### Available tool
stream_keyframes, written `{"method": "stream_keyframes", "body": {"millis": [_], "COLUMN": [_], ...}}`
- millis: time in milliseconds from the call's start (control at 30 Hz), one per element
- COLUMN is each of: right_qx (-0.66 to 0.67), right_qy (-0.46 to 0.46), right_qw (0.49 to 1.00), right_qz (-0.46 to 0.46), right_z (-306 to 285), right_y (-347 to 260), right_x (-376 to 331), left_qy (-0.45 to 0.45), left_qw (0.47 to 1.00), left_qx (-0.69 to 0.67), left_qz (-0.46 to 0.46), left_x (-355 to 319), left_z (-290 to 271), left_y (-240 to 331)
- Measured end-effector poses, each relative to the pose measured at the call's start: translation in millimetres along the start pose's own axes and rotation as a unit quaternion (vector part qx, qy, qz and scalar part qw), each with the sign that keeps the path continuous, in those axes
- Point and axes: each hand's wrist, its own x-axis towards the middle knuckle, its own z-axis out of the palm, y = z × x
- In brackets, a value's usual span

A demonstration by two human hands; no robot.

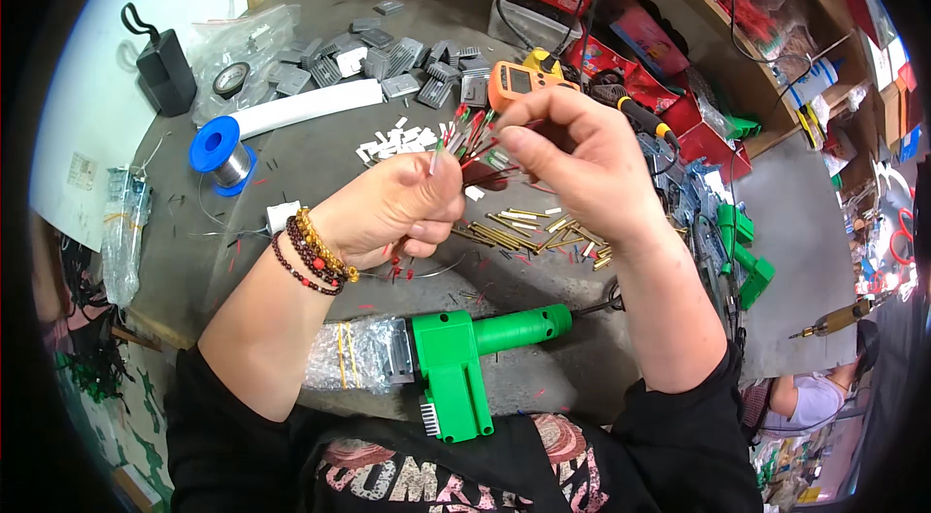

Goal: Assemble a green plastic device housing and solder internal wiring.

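My left hand point(393, 212) is closed around a bunch of thin red and green wires point(469, 137), with a short white tube point(438, 158) pinched at its fingertips. My right hand point(572, 159) pinches the free ends of the same wires from the right. Both hands hover over a grey workbench point(320, 140). Beaded bracelets sit on my left wrist. Directly below the hands lie several brass pins point(519, 230) and red wire scraps. A green plastic tool point(465, 353) wrapped partly in bubble wrap lies near the bench's front edge.
A blue solder spool point(221, 154), a white strip point(305, 109), cut white tube pieces point(398, 140), grey heat sinks point(383, 62) and an orange multimeter point(519, 81) lie behind the hands. A soldering iron point(640, 117) and green parts point(742, 251) are at the right. A black adapter point(165, 67) stands at the left.
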Motion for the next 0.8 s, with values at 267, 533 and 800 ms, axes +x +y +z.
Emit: {"method": "stream_keyframes", "body": {"millis": [267,533,800], "right_qx": [0.065,0.088,-0.337], "right_qy": [0.036,0.057,0.216], "right_qw": [0.995,0.990,0.783], "right_qz": [-0.062,-0.098,-0.476], "right_z": [-14,-16,-10], "right_y": [6,16,15], "right_x": [-21,-22,-13], "left_qy": [0.072,0.063,0.059], "left_qw": [0.993,0.989,0.986], "left_qx": [-0.094,-0.130,-0.142], "left_qz": [-0.003,0.035,0.067], "left_x": [5,11,8], "left_z": [6,-14,-15], "left_y": [2,-5,-8]}}
